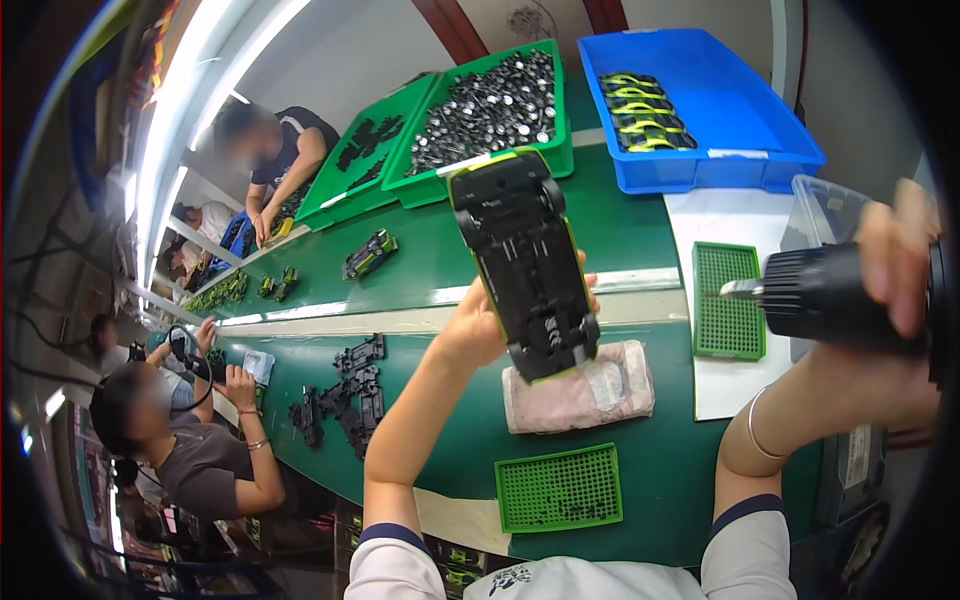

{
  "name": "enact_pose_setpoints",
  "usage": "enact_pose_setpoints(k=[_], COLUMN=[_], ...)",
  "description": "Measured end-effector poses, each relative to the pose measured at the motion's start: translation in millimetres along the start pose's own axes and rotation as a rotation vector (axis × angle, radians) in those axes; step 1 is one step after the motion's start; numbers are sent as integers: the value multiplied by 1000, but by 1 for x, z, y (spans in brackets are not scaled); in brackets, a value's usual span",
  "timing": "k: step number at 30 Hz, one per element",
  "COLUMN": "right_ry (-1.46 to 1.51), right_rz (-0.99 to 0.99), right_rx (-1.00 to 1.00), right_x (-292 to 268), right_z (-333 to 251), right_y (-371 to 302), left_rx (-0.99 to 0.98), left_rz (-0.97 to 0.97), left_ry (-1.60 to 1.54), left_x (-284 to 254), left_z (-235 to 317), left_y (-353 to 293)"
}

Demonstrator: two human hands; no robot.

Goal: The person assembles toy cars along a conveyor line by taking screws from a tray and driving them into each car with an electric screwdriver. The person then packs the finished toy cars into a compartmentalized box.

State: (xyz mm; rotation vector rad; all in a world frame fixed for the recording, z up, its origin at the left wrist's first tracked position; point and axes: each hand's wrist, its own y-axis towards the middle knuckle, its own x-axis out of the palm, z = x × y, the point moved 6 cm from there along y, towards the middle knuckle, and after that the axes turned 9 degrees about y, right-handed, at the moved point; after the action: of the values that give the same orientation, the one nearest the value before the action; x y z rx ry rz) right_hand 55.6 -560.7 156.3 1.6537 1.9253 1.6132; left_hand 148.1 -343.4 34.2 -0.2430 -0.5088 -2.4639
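My left hand (476,328) grips a toy car (522,262) by its side and holds it up over the bench. The car's black underside faces me, and a yellow-green edge of its body shows along the rim. At the right, my right hand (893,262) is wrapped round a black electric screwdriver (815,287), its bit pointing left and well apart from the car. The hand is slightly blurred. Below the car lies a pale pink cloth pad (530,400). A green grid tray (560,488) holding small dark pieces sits in front of me.
Another green grid tray (712,300) lies on a white sheet (715,392). Behind stand a blue bin (745,110) with car bodies and a green bin (420,185) of shiny parts. Black chassis parts (355,395) lie at left, near a co-worker (205,450).
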Motion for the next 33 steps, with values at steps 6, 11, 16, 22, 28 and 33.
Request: enact_pose_setpoints(k=[6, 11, 16, 22, 28, 33], right_ry=[-164, 46, -37, -47, -70, -119], right_rz=[-98, -114, -123, -119, -93, -106], right_rx=[203, 541, 580, 573, 473, 484], right_x=[38, 58, 61, 59, 59, 55], right_z=[64, 101, 104, 108, 109, 110], right_y=[16, 0, -2, -4, -5, -4], left_rx=[185, 121, 42, 74, 69, 32], left_rz=[-205, -241, -120, -160, -165, -146], left_ry=[-231, -314, -147, -159, -147, -116], left_x=[46, 49, 46, 43, 43, 36], left_z=[26, 20, 13, 9, 4, 1], left_y=[-24, -34, -40, -36, -38, -39])
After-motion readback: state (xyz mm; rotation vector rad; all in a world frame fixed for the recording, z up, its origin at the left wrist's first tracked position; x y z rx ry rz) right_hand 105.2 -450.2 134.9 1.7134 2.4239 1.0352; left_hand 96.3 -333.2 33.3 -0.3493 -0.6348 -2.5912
